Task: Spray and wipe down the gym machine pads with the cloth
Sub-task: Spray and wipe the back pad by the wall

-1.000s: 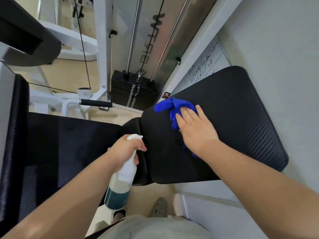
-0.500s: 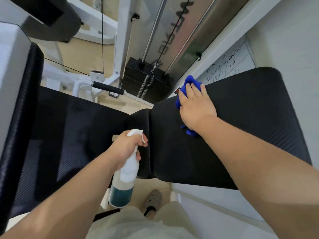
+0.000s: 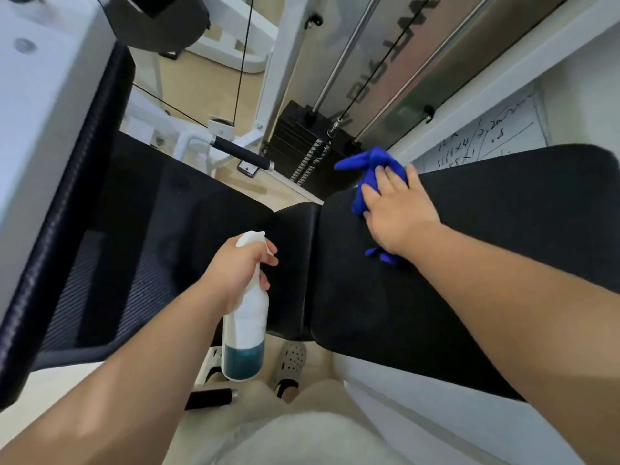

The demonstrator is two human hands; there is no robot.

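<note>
A blue cloth (image 3: 367, 169) lies on the far left corner of the black right-hand pad (image 3: 486, 229). My right hand (image 3: 397, 209) presses flat on the cloth with straight fingers; cloth ends stick out beyond the fingertips and below the wrist. My left hand (image 3: 236, 270) grips the neck of a white spray bottle (image 3: 246, 325) with teal liquid at its bottom, hanging in front of the gap between the pads. A second black pad (image 3: 161, 236) stretches to the left, with a narrow black pad section (image 3: 295, 263) between the two.
A black weight stack (image 3: 302, 142) with steel guide rods and cable stands behind the pads. A black-gripped handle (image 3: 243, 156) on the white frame juts out near it. A whiteboard with writing (image 3: 486, 139) leans at the right. My shoe (image 3: 288, 364) is on the floor below.
My right hand has wiped the cloth across the pad's far left corner, from lower on the pad up toward its edge. The bottle in my left hand stays in about the same place.
</note>
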